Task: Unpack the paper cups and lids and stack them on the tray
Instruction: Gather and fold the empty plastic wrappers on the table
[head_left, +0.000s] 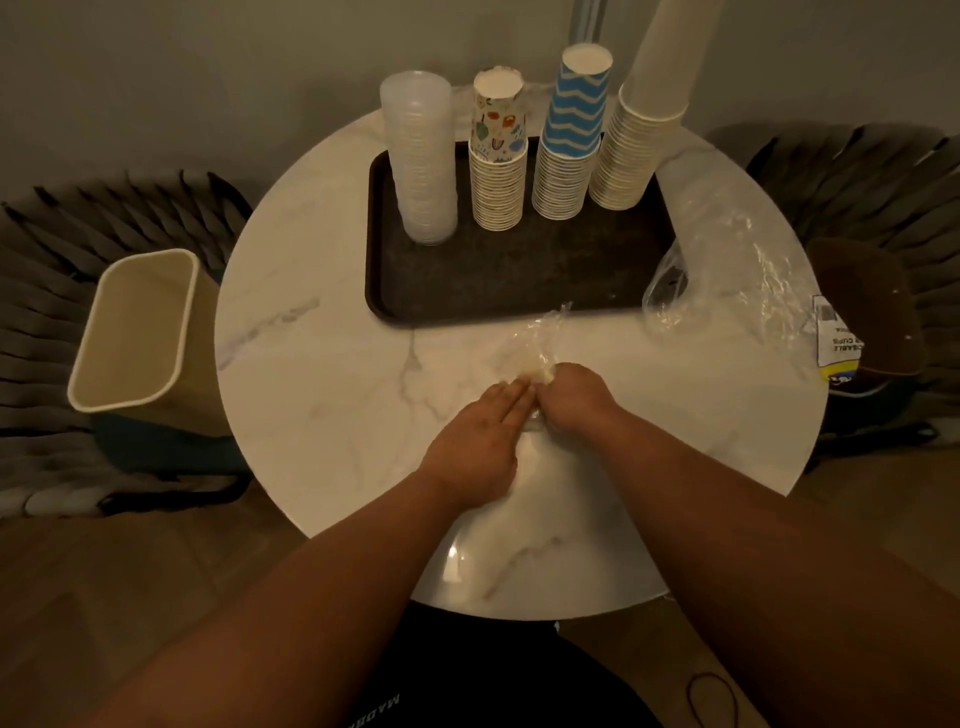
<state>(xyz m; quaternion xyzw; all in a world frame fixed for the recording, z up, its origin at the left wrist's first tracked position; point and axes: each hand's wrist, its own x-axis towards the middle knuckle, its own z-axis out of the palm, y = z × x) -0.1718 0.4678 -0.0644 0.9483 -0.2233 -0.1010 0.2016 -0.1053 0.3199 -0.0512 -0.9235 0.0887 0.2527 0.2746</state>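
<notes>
Your fingers (511, 397) on the left hand (475, 441) lie straight, pressing a crumpled clear plastic wrapper (540, 343) at the desk's near middle; your right hand (574, 397) curls around it. Left to right on the dark rectangular tray (498, 275): clear lid stack (421, 161), patterned cups (497, 166), blue-striped cups (569, 140), plain cups (636, 135). Stacking looks done; wrappers remain. A beige bin (140, 332) stands beside the round marble desk (337, 364).

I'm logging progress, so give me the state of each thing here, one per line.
Lid stack: upright on tray.
Three cup stacks: upside down, on tray.
Small wrapper: crumpled, right hand grips it, left hand presses flat.
Large bag: emptied, on table.
Bin: open.
</notes>
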